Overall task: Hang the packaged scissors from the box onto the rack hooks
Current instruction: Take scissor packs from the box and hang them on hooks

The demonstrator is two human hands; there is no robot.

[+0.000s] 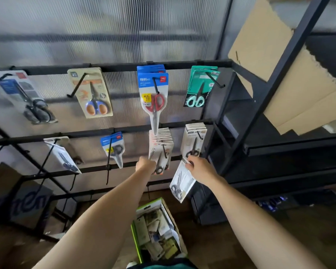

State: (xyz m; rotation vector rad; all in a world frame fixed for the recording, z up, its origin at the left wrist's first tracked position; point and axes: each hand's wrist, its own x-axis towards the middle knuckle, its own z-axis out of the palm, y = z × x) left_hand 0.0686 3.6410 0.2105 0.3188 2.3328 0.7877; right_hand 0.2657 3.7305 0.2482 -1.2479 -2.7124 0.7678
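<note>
White-carded packaged scissors [181, 181] hang pinched in the right hand [199, 167] below the lower-right black hook [200, 135]; left hand [145, 164] grips the neighbouring stack [160, 150]. Next, seemingly: threading the card's hole onto the hook.

Right hand [199, 167] pinches a white scissors pack [182, 181] by its top, just under the full hook of white packs [194, 139]. Left hand [145, 164] grips the front of the neighbouring stack [160, 150], and the open box [157, 232] sits on the floor below.

A ribbed translucent wall panel [109, 32] glows with daylight. Right of it stands a black metal shelf [275, 148] holding flattened cardboard [291, 78]. Below it, the floor [241, 239] looks like brown wood, though blurred.
</note>
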